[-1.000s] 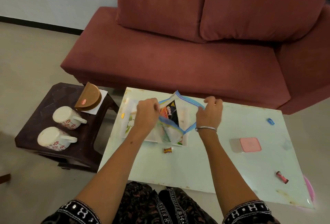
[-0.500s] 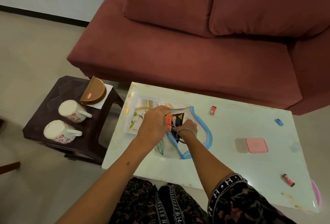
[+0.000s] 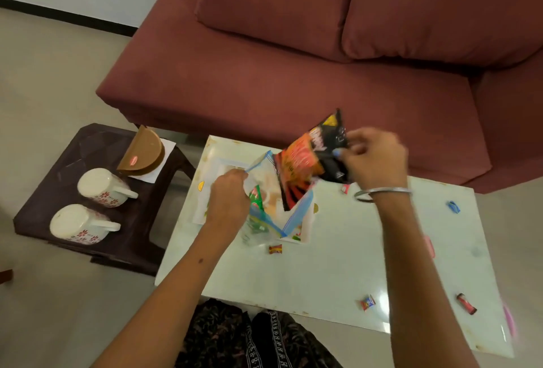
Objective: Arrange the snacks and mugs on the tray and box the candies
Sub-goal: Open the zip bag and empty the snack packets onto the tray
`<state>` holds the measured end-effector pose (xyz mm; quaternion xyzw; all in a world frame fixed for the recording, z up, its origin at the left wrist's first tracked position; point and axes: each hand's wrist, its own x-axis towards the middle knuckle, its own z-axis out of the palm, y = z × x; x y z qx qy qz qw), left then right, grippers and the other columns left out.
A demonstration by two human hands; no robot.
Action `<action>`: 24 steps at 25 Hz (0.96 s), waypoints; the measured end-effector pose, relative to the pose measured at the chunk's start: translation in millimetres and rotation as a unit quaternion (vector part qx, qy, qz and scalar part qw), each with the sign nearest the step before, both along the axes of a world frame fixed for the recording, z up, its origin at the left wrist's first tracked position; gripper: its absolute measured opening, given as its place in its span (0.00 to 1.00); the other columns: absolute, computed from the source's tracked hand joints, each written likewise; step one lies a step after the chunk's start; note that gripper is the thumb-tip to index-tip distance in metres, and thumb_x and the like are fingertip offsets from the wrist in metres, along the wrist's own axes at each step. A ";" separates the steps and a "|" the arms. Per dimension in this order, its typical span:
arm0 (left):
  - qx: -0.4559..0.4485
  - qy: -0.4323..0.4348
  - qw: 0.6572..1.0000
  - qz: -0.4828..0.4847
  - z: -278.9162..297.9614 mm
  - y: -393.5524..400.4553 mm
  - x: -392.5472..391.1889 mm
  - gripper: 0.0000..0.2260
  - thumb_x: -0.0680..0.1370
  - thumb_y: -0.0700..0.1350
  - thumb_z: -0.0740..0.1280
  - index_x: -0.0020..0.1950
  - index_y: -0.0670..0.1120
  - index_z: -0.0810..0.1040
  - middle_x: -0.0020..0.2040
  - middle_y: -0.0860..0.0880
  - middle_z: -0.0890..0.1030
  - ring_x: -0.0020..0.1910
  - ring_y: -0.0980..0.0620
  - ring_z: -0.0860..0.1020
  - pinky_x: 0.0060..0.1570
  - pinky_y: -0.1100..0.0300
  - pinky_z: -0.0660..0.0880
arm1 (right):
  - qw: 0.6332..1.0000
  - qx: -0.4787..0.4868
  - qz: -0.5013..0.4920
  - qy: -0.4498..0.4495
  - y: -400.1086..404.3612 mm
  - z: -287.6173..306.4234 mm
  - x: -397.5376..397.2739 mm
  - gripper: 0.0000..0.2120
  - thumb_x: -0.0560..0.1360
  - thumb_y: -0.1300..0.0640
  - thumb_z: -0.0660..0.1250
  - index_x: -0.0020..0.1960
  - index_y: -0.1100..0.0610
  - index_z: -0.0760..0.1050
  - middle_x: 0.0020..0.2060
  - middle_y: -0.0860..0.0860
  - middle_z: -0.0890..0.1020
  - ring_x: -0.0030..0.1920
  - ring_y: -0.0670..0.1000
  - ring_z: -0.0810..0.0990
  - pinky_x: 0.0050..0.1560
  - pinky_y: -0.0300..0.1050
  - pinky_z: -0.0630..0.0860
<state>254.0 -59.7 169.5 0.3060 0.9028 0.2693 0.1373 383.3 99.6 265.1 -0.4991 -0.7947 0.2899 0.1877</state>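
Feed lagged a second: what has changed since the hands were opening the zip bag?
The right hand reached inside, gripped the orange-black snack packet and lifted it out. The left hand keeps its grip on the zip bag. Both mugs remain on the side table.

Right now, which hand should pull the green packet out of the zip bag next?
Left. The right hand grips the orange snack packet; the left hand already holds the zip bag mouth beside the green packet.

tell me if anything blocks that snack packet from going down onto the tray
Yes. The zip bag, held open by the left hand, lies over the tray, directly under the snack packet that the right hand holds.
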 end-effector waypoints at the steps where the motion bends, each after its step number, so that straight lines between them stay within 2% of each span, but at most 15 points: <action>1: 0.003 0.000 1.000 0.017 -0.8 1.0 -4.7 0.15 0.74 0.33 0.64 0.60 0.39 0.76 0.57 0.41 0.80 0.55 0.42 0.77 0.58 0.54 0.73 | 0.999 -0.001 -0.012 0.039 11.4 8.1 7.9 0.12 0.64 0.59 0.74 0.45 0.51 0.77 0.33 0.50 0.82 0.36 0.48 0.81 0.41 0.41 0.74; 3: 0.007 0.004 0.999 0.044 -1.7 -0.5 -12.2 0.15 0.73 0.32 0.64 0.58 0.39 0.77 0.55 0.40 0.81 0.53 0.41 0.78 0.55 0.51 0.74 | 0.996 -0.004 -0.024 0.084 32.0 2.5 17.7 0.10 0.65 0.62 0.73 0.39 0.49 0.74 0.29 0.44 0.79 0.30 0.39 0.78 0.37 0.35 0.74; 5: 0.009 0.007 0.998 0.055 -4.7 -3.4 -16.9 0.15 0.73 0.32 0.65 0.58 0.38 0.77 0.54 0.39 0.81 0.52 0.41 0.79 0.54 0.50 0.76 | 0.998 -0.019 -0.028 0.061 48.1 -30.3 15.7 0.12 0.66 0.66 0.68 0.35 0.49 0.79 0.31 0.49 0.82 0.31 0.41 0.78 0.36 0.28 0.72; 7: 0.009 0.005 0.998 0.066 -10.6 -4.5 -21.5 0.14 0.73 0.32 0.65 0.59 0.37 0.77 0.55 0.39 0.81 0.53 0.41 0.79 0.54 0.48 0.76 | 0.998 -0.061 -0.017 0.005 62.2 -82.4 4.6 0.12 0.67 0.68 0.66 0.41 0.55 0.83 0.36 0.57 0.84 0.31 0.43 0.77 0.32 0.24 0.68; 9: 0.003 0.006 0.998 0.066 -16.8 -4.2 -24.9 0.15 0.73 0.32 0.64 0.59 0.37 0.77 0.56 0.39 0.81 0.54 0.41 0.79 0.57 0.48 0.75 | 0.992 -0.116 -0.009 -0.042 70.7 -138.2 -6.7 0.11 0.69 0.68 0.65 0.46 0.59 0.83 0.41 0.61 0.85 0.34 0.45 0.77 0.31 0.24 0.67; 10: 0.000 0.008 0.998 0.064 -19.8 -3.8 -26.3 0.15 0.73 0.31 0.64 0.58 0.37 0.77 0.56 0.38 0.81 0.54 0.41 0.79 0.58 0.49 0.74 | 0.988 -0.146 -0.008 -0.055 73.5 -164.4 -10.5 0.11 0.70 0.68 0.65 0.47 0.61 0.83 0.44 0.62 0.84 0.38 0.49 0.78 0.34 0.25 0.68; 12: -0.009 0.010 0.998 0.061 -26.8 -3.2 -28.2 0.15 0.72 0.31 0.65 0.58 0.37 0.77 0.57 0.39 0.81 0.54 0.42 0.79 0.59 0.49 0.74 | 0.976 -0.207 -0.017 -0.064 78.9 -211.6 -14.5 0.11 0.70 0.69 0.64 0.49 0.64 0.82 0.48 0.63 0.84 0.43 0.55 0.78 0.45 0.35 0.73; 15: -0.016 0.013 0.998 0.057 -36.2 -2.2 -28.5 0.16 0.71 0.30 0.65 0.58 0.37 0.77 0.58 0.39 0.80 0.56 0.42 0.79 0.60 0.49 0.74 | 0.953 -0.291 -0.037 -0.076 87.1 -261.1 -10.2 0.12 0.70 0.72 0.64 0.52 0.67 0.80 0.51 0.64 0.82 0.49 0.60 0.79 0.59 0.48 0.74; 17: -0.011 0.015 0.998 0.059 -40.4 -1.0 -27.8 0.15 0.71 0.30 0.65 0.58 0.36 0.78 0.58 0.39 0.80 0.56 0.42 0.79 0.59 0.48 0.75 | 0.939 -0.328 -0.061 -0.084 96.6 -283.2 -3.8 0.13 0.70 0.73 0.64 0.54 0.69 0.78 0.51 0.64 0.81 0.54 0.66 0.78 0.62 0.55 0.73; 20: 0.003 0.020 0.998 0.055 -40.5 -1.0 -26.8 0.14 0.72 0.30 0.65 0.57 0.36 0.78 0.56 0.39 0.81 0.55 0.42 0.80 0.58 0.49 0.75 | 0.911 -0.380 -0.107 -0.117 107.6 -289.1 3.7 0.14 0.72 0.67 0.66 0.57 0.66 0.77 0.57 0.64 0.79 0.58 0.65 0.77 0.62 0.57 0.73; 22: 0.007 0.019 0.999 0.046 -37.3 -1.6 -23.8 0.14 0.72 0.30 0.65 0.56 0.36 0.78 0.56 0.39 0.81 0.54 0.42 0.80 0.57 0.49 0.75 | 0.920 -0.334 -0.076 -0.188 103.8 -266.7 -1.4 0.14 0.73 0.60 0.66 0.57 0.63 0.77 0.57 0.61 0.79 0.58 0.62 0.77 0.62 0.56 0.73; 23: 0.009 0.016 0.999 0.043 -34.6 -1.8 -22.1 0.14 0.72 0.31 0.65 0.57 0.36 0.78 0.56 0.39 0.81 0.54 0.42 0.80 0.57 0.50 0.75 | 0.946 -0.264 -0.064 -0.179 96.1 -248.6 -6.9 0.13 0.73 0.57 0.66 0.55 0.61 0.78 0.55 0.60 0.80 0.56 0.62 0.79 0.61 0.55 0.73; 24: 0.011 0.013 0.999 0.040 -31.5 -2.2 -19.8 0.14 0.72 0.31 0.66 0.57 0.36 0.78 0.56 0.39 0.81 0.54 0.43 0.80 0.57 0.51 0.75 | 0.971 -0.200 -0.073 -0.112 83.0 -226.0 -12.9 0.10 0.73 0.57 0.65 0.52 0.60 0.80 0.50 0.60 0.83 0.53 0.61 0.80 0.59 0.55 0.75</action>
